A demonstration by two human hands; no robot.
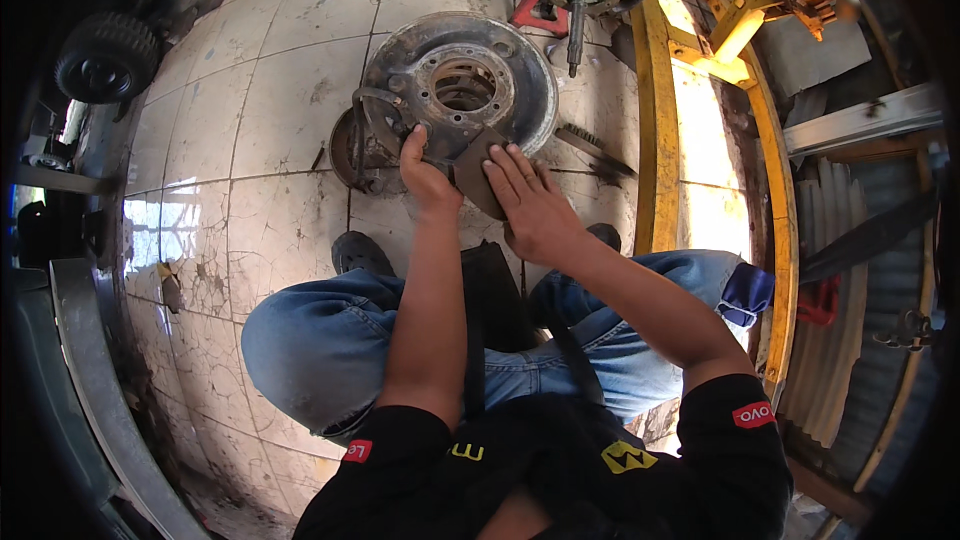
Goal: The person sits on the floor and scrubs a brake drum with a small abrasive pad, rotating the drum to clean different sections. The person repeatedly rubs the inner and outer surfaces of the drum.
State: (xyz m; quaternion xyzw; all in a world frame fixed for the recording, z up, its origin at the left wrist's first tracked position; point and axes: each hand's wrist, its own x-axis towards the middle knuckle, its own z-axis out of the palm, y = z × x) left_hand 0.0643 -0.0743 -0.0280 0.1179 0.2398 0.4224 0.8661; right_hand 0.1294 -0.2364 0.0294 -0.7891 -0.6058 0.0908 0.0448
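Observation:
A round, worn brake backing plate (385, 50) lies in front of me, with bolt holes around its open centre. At its near rim, my left hand (428, 175) is closed, thumb up; the fingers and what they grip are hidden. A dull brown sheet (475, 165), like sandpaper, lies beside it, overlapping the plate's near edge. My right hand (535, 205) holds this sheet, fingers straight and close together on its top face. A curved dark metal piece (380, 95) rests at the plate's left side, and a round rusty part (343, 145) shows beneath.
A wire brush (590, 145) lies right of the plate on the tiled floor (290, 100). Beyond stand a hub with a shaft (580, 0) and a red stand (535, 10). A yellow metal frame (655, 130) runs along my right. A tyre (105, 58) is far left.

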